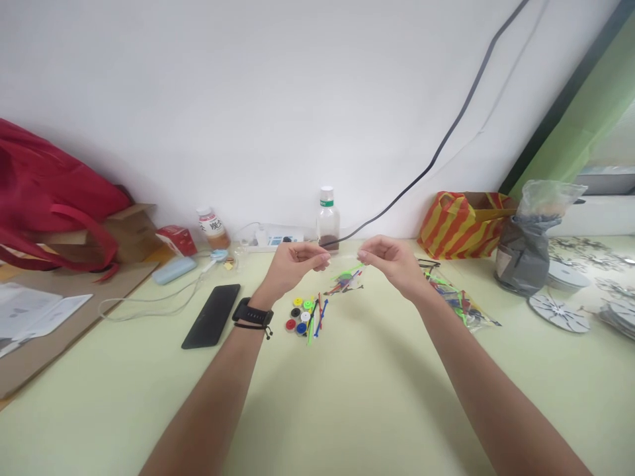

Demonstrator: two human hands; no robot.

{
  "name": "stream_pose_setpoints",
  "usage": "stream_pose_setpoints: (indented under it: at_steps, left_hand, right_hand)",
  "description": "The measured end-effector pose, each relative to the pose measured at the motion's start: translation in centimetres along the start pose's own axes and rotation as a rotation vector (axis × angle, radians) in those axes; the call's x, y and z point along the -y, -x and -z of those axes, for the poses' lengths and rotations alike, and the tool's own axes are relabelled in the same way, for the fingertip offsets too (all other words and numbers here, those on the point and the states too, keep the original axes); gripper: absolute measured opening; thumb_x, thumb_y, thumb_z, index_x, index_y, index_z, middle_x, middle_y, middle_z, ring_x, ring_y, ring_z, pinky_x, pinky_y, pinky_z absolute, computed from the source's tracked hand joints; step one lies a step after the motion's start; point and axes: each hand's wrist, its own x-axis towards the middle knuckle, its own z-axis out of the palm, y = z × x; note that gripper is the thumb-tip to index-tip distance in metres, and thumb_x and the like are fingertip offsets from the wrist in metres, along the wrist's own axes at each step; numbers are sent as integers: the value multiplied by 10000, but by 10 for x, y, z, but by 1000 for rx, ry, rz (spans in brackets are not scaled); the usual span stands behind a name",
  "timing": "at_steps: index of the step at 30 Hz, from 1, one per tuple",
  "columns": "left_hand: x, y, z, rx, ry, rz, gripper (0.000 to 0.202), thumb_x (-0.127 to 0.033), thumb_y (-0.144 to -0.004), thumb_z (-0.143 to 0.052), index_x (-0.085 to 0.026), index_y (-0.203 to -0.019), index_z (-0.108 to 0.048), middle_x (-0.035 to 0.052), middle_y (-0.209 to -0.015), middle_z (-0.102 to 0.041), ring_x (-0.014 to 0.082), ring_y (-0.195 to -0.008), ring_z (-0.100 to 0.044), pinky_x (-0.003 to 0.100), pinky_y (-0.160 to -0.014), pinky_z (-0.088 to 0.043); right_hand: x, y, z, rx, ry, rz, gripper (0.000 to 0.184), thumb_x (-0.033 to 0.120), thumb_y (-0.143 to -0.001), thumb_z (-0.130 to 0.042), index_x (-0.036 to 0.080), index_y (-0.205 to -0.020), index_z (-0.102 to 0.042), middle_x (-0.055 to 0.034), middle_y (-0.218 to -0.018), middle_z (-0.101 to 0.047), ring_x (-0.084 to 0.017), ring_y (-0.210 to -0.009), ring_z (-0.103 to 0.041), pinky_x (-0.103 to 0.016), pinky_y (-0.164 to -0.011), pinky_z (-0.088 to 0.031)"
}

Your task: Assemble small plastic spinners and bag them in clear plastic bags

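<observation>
My left hand (pixel 292 263) and my right hand (pixel 389 259) are raised side by side over the pale green table (pixel 347 396), both pinched shut on the top edge of a small clear plastic bag (pixel 346 277) that hangs between them. The bag holds several coloured plastic sticks. Below my left hand lie several small coloured discs (pixel 299 316) and a few loose coloured sticks (pixel 316 317). A black band sits on my left wrist.
A black phone (pixel 211 315) lies left of the discs. Another clear bag of sticks (pixel 459 301) lies right of my right hand. At the back stand a bottle (pixel 328 219), a power strip (pixel 275 237), a striped bag (pixel 459 225) and a grey bag (pixel 526 254). A red bag (pixel 49 192) is far left.
</observation>
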Motion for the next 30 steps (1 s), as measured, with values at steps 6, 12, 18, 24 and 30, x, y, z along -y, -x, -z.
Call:
stream_pose_setpoints:
  at_steps: [6,12,18,24,30]
  left_hand:
    - [-5,1,1,22,8,-16,309,-446,-835,-827,-146,-900,-793,95,-803,-794,197,-757,-736,328,-762,-591]
    - [-7,2,1,4,73,-14,283,-377,-819,-849,-159,-995,-815,94,-854,-806,216,-799,-755,356,-805,-595]
    - [-5,2,3,-29,138,-11,152,-295,-815,-821,-180,-908,-857,101,-868,-815,235,-837,-765,376,-858,-603]
    - [-7,3,0,-46,38,-25,289,-375,-736,-897,-173,-938,-851,112,-923,-821,262,-875,-765,391,-837,-620]
    - [-12,3,-5,-25,-86,-66,328,-415,-797,-855,-163,-1007,-838,122,-1036,-816,272,-972,-752,395,-901,-606]
  right_hand:
    - [2,1,0,7,-107,-1,278,417,-760,-891,210,-899,-767,-29,-790,-725,-174,-742,-654,-334,-727,-535]
    - [-5,0,1,-27,-161,-72,184,348,-759,-857,234,-899,-821,-41,-832,-764,-203,-808,-689,-359,-783,-551]
    - [-2,1,2,-27,-106,-35,95,316,-800,-796,246,-843,-844,-40,-827,-756,-197,-813,-656,-367,-828,-542]
    - [8,3,-1,-8,-24,-9,201,409,-773,-849,230,-861,-825,-65,-906,-777,-232,-871,-687,-393,-834,-562]
    - [14,3,-3,-36,49,17,376,452,-775,-863,234,-1073,-791,-44,-876,-724,-209,-849,-672,-359,-802,-559]
